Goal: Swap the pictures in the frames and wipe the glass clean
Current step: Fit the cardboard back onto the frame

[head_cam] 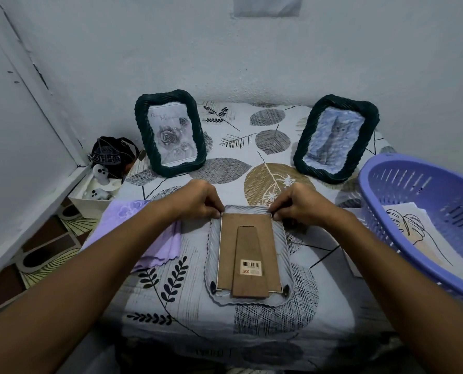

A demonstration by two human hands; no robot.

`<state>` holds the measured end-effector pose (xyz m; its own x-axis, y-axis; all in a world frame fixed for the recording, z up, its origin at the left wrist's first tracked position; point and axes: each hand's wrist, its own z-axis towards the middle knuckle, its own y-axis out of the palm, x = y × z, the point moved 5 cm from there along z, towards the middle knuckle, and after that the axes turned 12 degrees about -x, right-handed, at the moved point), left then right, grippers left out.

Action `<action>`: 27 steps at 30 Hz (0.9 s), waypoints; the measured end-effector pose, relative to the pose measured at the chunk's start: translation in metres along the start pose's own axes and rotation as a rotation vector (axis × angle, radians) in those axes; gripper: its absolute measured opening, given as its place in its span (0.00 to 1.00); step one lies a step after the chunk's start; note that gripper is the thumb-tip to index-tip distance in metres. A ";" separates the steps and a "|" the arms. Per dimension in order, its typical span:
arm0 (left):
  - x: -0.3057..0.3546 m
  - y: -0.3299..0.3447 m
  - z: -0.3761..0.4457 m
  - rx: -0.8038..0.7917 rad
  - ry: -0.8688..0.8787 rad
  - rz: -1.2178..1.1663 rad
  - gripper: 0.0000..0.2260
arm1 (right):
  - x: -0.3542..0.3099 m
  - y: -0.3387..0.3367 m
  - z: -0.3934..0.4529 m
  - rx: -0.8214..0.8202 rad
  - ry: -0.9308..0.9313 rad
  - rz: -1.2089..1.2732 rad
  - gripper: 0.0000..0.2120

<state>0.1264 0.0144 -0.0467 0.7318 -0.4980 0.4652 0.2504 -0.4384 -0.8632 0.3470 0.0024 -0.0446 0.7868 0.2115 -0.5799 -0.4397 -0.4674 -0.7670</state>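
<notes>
a pale frame lies face down on the worktop, brown backing board up. the left hand and right hand pinch its far corners. prying unevenly could crack the hidden glass or bend the tabs.

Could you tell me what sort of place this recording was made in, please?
Probably a room in a home: a leaf-print cloth covers the surface, a plastered wall stands behind, and a purple laundry-style basket sits alongside.
</notes>
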 end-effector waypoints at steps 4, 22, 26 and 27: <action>-0.004 0.000 0.000 0.018 0.025 -0.051 0.09 | 0.003 0.001 0.001 0.013 -0.027 0.022 0.09; -0.020 0.009 0.001 0.124 0.000 -0.246 0.04 | 0.008 0.005 0.002 0.068 -0.064 0.121 0.03; -0.020 0.009 0.000 0.127 -0.005 -0.260 0.04 | 0.009 0.005 0.002 0.085 -0.053 0.118 0.04; -0.020 0.009 0.000 0.131 -0.010 -0.261 0.04 | 0.009 0.005 0.002 0.089 -0.052 0.115 0.04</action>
<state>0.1142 0.0204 -0.0635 0.6379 -0.3732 0.6736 0.5103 -0.4503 -0.7327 0.3506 0.0035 -0.0544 0.7066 0.2057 -0.6770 -0.5642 -0.4137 -0.7145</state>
